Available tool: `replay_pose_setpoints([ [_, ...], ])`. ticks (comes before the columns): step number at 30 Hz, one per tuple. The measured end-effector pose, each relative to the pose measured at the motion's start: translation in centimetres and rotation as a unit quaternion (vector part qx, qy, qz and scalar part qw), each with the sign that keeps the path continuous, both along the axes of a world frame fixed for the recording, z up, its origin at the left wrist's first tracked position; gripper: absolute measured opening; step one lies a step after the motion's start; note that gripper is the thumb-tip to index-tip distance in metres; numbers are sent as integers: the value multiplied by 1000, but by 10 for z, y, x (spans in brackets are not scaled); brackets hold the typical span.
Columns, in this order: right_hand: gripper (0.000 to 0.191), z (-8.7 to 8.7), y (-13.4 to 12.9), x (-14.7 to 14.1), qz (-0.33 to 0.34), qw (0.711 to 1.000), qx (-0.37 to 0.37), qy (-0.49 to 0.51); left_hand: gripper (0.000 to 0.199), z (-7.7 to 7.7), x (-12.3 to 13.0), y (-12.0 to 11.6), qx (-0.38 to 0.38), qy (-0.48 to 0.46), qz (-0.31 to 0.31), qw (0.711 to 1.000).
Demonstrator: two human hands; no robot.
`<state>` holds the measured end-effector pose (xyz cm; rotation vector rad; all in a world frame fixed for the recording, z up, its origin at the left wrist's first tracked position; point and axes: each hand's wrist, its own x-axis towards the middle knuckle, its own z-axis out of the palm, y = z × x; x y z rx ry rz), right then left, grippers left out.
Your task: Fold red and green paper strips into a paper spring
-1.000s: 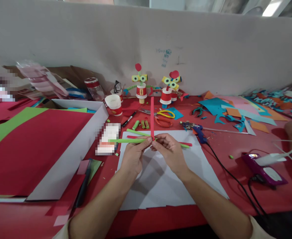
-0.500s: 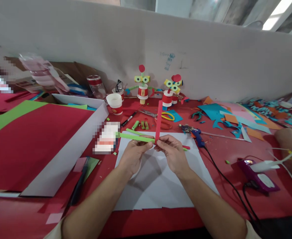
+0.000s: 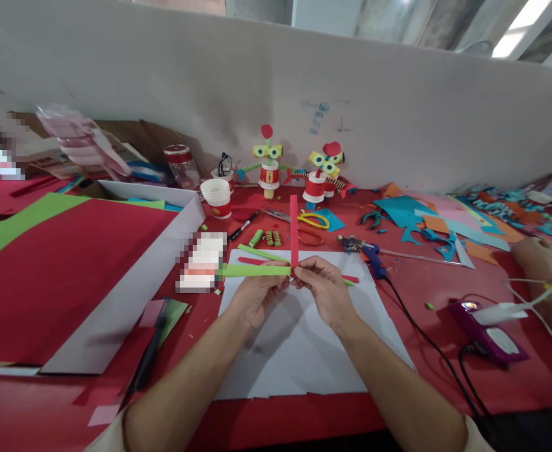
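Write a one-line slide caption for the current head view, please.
Two hands, left and right, hold a red strip and a green strip over white paper.

head-worn, facing forward and down

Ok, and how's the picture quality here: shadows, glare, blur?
Head view: soft shadows on the white paper; a highlight on the purple box; a pixelated patch left of the paper; far-right scraps soft, while the red strip reads clearly.

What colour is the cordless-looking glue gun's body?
Blue glue gun body, seen best in the head view.
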<state>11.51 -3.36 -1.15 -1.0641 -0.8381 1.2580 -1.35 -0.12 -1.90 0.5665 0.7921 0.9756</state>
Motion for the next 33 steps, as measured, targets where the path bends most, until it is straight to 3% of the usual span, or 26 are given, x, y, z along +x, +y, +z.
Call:
replay_pose_setpoints([
  [11, 21, -3, -2, -1, -29, 997, 26, -72, 27, 2, -5, 3, 50, 58, -39, 996],
  [19, 14, -5, -2, -1, -11, 997, 28, -74, 27, 2, -10, 7, 54, 86, -53, 993],
  [23, 13, -3, -1, -4, -17, 997, 18, -66, 28, 2, -9, 7, 51, 84, -20, 995],
  [27, 14, -1, -1, -6, 25, 998, 31, -51, 28, 3, -5, 6, 58, 59, 28, 996],
  [33, 17, -6, 1, -5, -61, 995, 12, -75, 27, 7, 0, -1, 59, 41, 40, 997],
])
